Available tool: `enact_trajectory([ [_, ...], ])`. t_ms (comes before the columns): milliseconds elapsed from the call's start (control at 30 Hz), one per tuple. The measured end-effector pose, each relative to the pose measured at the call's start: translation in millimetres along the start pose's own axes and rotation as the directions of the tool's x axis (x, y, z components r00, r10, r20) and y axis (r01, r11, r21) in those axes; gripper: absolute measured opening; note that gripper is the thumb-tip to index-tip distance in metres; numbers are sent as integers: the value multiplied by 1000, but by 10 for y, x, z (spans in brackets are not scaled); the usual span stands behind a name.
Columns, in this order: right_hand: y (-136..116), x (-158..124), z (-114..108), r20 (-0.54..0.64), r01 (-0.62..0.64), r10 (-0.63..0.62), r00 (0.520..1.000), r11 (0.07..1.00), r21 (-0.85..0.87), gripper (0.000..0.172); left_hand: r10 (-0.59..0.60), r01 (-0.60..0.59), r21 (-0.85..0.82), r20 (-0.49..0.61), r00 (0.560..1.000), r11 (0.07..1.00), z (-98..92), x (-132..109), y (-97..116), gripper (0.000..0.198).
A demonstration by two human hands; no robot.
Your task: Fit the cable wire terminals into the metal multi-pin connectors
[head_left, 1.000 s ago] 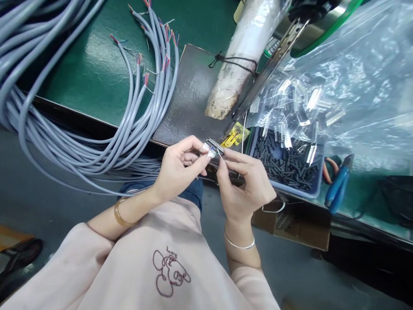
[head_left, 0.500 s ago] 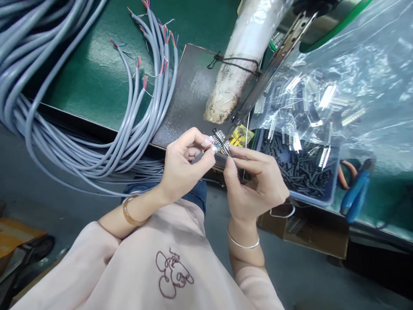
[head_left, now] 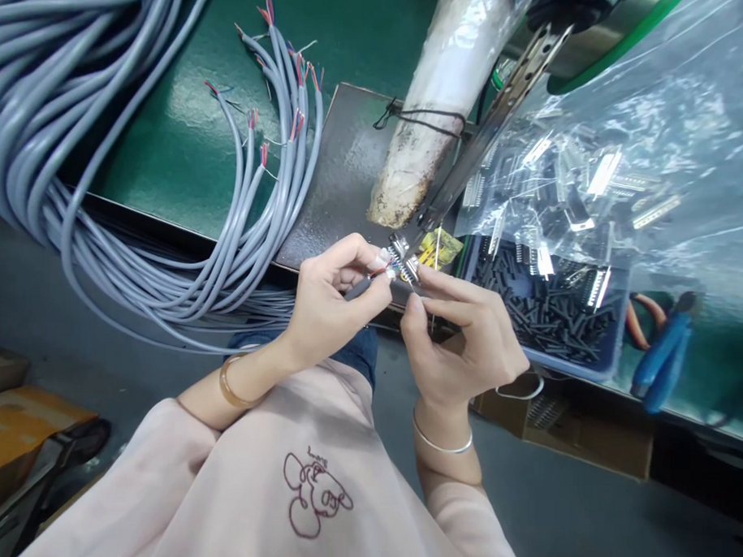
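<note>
My left hand (head_left: pixel 341 288) pinches the end of a grey cable (head_left: pixel 358 289), whose thin coloured wires reach a metal connector (head_left: pixel 406 261). Thumb and fingers of my right hand (head_left: pixel 462 332) are closed around a thin wire at the connector's near side. Right above the connector ends the dark tip of a long metal arm (head_left: pixel 494 136) with holes in it. A yellow piece (head_left: pixel 437 250) lies just behind the connector. Whether my right fingers also touch the connector is hard to make out.
Grey cables (head_left: pixel 271 209) with stripped ends lie at the left. A wrapped white roll (head_left: pixel 424 122) rests on a dark plate (head_left: pixel 343 166). At the right are a blue tray (head_left: pixel 606 368) of black tubes, a plastic bag (head_left: pixel 666 179) over metal connectors, and blue-handled pliers (head_left: pixel 663 358).
The view has shifted slightly. My right fingertips have moved a little down and away from the connector, and the connector is turned somewhat differently. My left hand keeps its pinch.
</note>
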State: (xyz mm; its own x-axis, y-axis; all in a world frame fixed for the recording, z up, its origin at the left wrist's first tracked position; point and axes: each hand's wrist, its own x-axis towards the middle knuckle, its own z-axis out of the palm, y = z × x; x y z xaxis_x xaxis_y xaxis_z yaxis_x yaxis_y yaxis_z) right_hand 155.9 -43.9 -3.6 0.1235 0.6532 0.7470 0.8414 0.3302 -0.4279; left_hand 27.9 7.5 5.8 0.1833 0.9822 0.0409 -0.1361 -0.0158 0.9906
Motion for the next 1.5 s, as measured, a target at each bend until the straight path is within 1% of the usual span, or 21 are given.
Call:
enact_trajectory([
  [100, 14, -26, -12, 12, 8, -8, 1000, 1000, -2, 13, -36, 36, 22, 22, 999, 999, -14, -14, -18, 16],
  [200, 14, -35, -28, 15, -16, 16, 1000, 1000, 17, 13, -59, 59, 6, 47, 997, 998, -25, -15, -21, 14],
  [300, 8, -64, -67, 44, -136, 132, 990, 987, 87, 13, -91, 104, -80, 151, 984, 991, -45, -12, -19, 14],
  [367, -3, -94, -119, 2, -226, 228, 974, 966, 123, 11, -113, 144, -123, 226, 968, 982, -61, -23, -27, 16],
  [400, -13, -105, -151, -36, -244, 249, 968, 963, 113, 10, -125, 159, -125, 248, 961, 979, -67, -34, -34, 15],
  [467, -48, -101, -217, -65, -213, 215, 975, 976, 37, 7, -138, 169, -97, 270, 953, 981, -72, -64, -48, 14],
  [500, -72, -83, -244, -22, -175, 175, 984, 984, -10, 6, -139, 166, -77, 277, 951, 983, -71, -82, -54, 12],
  [533, -99, -58, -265, 51, -134, 136, 989, 990, -47, 6, -131, 154, -60, 285, 950, 986, -69, -99, -59, 12],
  [600, -151, 6, -280, 203, -70, 86, 975, 994, -85, 8, -98, 114, -38, 297, 950, 993, -64, -130, -64, 12],
  [667, -189, 58, -270, 272, -48, 72, 960, 994, -94, 6, -66, 75, -18, 305, 950, 997, -65, -149, -69, 12],
  [733, -211, 81, -255, 284, -55, 79, 956, 994, -91, 4, -57, 58, 6, 319, 946, 998, -76, -154, -76, 13],
  [867, -234, 63, -256, 292, -90, 111, 950, 992, -85, 10, -84, 89, 3, 359, 930, 996, -114, -140, -93, 15],
  [933, -245, 50, -264, 291, -92, 119, 949, 990, -103, 5, -79, 85, 0, 358, 930, 996, -126, -145, -99, 17],
  [1067, -267, 58, -259, 307, -28, 77, 948, 987, -159, 5, -15, 8, 21, 364, 931, 1000, -119, -190, -105, 14],
  [1133, -276, 71, -259, 321, -4, 59, 945, 985, -171, 4, -15, 6, 23, 379, 925, 1000, -117, -204, -105, 12],
  [1200, -281, 76, -270, 333, -12, 65, 941, 988, -156, 7, -54, 67, -21, 391, 919, 998, -134, -190, -99, 10],
  [1267, -280, 67, -292, 331, -68, 101, 938, 992, -109, 8, -123, 189, -114, 432, 894, 975, -171, -150, -84, 12],
  [1367, -270, 28, -320, 309, -207, 199, 930, 978, -6, 6, -208, 375, -209, 551, 808, 903, -241, -74, -47, 17],
  [1400, -266, 12, -322, 299, -245, 227, 927, 969, 22, 5, -217, 407, -221, 578, 786, 886, -259, -55, -34, 17],
  [1433, -261, -3, -320, 290, -268, 245, 925, 962, 43, 4, -220, 424, -231, 591, 776, 876, -273, -40, -22, 16],
  [1500, -251, -27, -305, 267, -277, 251, 931, 959, 64, 4, -216, 434, -250, 595, 774, 866, -286, -26, -9, 16],
])
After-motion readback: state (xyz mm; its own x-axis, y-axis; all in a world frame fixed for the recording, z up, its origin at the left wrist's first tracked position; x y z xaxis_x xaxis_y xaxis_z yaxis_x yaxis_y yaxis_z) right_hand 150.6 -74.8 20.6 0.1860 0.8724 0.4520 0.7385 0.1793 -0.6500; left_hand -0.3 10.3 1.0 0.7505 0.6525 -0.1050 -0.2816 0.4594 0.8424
